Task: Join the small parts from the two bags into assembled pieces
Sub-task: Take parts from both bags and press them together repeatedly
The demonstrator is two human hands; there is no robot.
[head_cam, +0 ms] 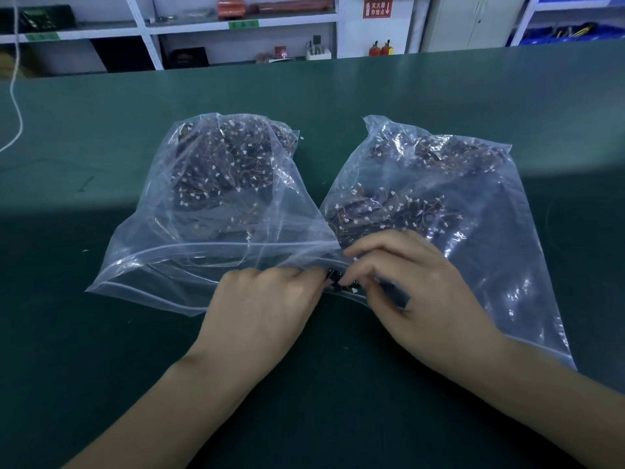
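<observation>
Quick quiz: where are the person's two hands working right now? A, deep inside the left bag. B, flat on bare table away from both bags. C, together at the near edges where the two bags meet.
C: the left hand and right hand pinch small dark parts where the left bag meets the right bag.

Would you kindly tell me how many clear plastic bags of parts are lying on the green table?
2. The left bag lies ahead of the left hand; the right bag lies beside it, its near end under the right hand. No others show.
</observation>
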